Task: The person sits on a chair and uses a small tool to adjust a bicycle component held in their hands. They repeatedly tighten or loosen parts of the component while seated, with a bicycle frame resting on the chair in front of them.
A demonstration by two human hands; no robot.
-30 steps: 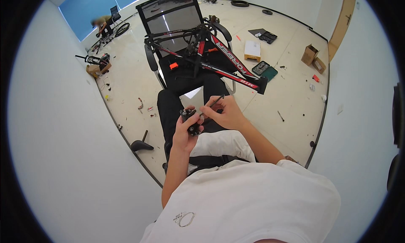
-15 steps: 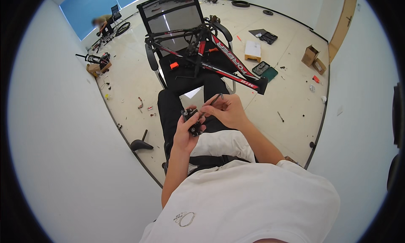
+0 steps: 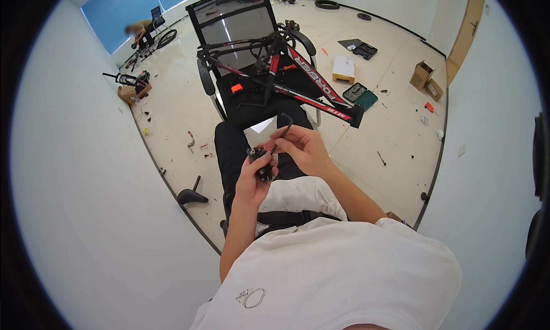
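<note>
Over my lap, my left hand [image 3: 252, 178] is closed round a compact black brake caliper [image 3: 264, 173] with silver bolts, partly hidden by the fingers. My right hand [image 3: 303, 149] pinches a dark L-shaped hex key [image 3: 284, 129] between thumb and fingers. The key's bent end sticks up past the fingertips, while its other end points down at the caliper; whether it sits in a bolt is too small to tell. Beyond my knees a black and red bicycle frame [image 3: 309, 72] lies across a black office chair [image 3: 235, 21].
An orange-and-black item [image 3: 236, 89] and another hex key [image 3: 252, 105] lie on the chair seat. Open tool cases [image 3: 366, 98], cardboard boxes [image 3: 421, 75] and a white-topped box [image 3: 344, 66] stand to the right. A bicycle saddle [image 3: 192, 197] lies at left. Another person [image 3: 140, 31] crouches far left.
The hex key has swung more upright, its bent end moving left and up. My right hand has shifted slightly left with it; my left hand and the caliper stay nearly in place.
</note>
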